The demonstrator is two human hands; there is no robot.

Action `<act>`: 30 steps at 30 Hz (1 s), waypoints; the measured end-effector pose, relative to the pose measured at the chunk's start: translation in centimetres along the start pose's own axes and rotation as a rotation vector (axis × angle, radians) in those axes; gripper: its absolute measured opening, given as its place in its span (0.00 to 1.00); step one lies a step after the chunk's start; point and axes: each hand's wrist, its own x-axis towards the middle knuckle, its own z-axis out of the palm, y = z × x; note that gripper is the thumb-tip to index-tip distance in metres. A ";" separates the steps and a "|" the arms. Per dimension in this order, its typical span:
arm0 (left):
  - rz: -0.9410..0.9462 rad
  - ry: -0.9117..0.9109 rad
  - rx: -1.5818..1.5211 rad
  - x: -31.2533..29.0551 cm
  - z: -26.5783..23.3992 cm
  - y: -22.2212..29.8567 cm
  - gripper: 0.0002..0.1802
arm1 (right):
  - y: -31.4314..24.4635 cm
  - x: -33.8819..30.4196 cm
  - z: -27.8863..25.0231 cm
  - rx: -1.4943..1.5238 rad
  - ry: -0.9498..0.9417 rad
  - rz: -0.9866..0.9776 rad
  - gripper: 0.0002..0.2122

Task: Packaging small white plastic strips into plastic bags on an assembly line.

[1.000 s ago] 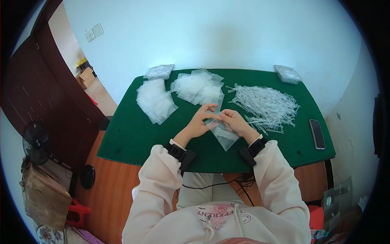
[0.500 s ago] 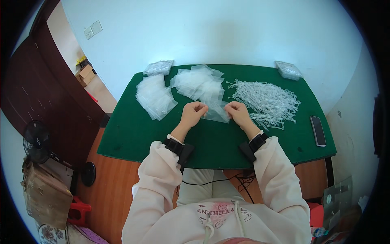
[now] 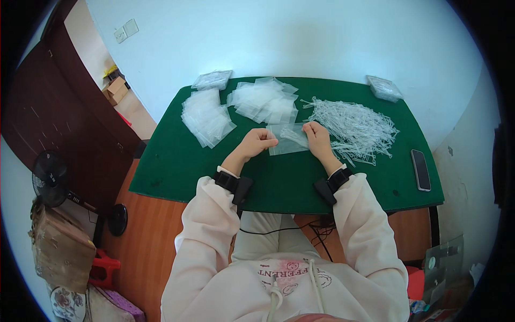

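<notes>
A small clear plastic bag [image 3: 287, 146] is stretched flat between my two hands over the green table. My left hand [image 3: 254, 144] pinches its left edge between thumb and fingers. At the opposite edge, my right hand [image 3: 318, 141] grips the bag near its upper corner. Some whitish, slender pieces show in the bag's upper right part; how many I cannot tell. Just beyond lies a loose heap of clear bags [image 3: 264, 101]. A fanned pile of similar bags [image 3: 206, 118] sits to its left. Right of my right hand spreads a heap of thin clear plastic sticks with looped ends [image 3: 355, 129].
Wrapped clear packs stand at the back left corner [image 3: 212, 80] and back right corner [image 3: 384, 88] of the green table [image 3: 177, 172]. A phone [image 3: 421, 170] lies near the right edge. On the floor at left are a black fan [image 3: 51, 170] and a cardboard box [image 3: 61, 247].
The bag has been turned and drawn away from the heap, lying more sideways between my hands. Both hands have shifted slightly outward from my body, and the view has tilted a little.
</notes>
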 end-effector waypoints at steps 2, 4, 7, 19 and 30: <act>-0.043 -0.030 -0.029 -0.8 -0.4 -0.2 0.07 | -0.3 0.2 0.1 -0.032 -0.021 0.009 0.11; -0.123 -0.114 -0.088 -1.7 -0.9 -0.2 0.07 | 0.3 0.4 0.0 -0.002 -0.020 0.031 0.11; -0.222 -0.112 -0.080 -3.5 -1.7 0.4 0.07 | 1.3 0.2 -0.5 0.037 0.004 0.095 0.12; -0.442 0.607 0.194 -9.6 -12.3 -2.3 0.18 | -0.3 -0.2 -0.2 0.048 -0.077 0.069 0.11; -0.002 0.526 1.371 -3.5 -8.2 -2.0 0.46 | 0.4 -0.1 -0.1 0.032 -0.125 0.077 0.10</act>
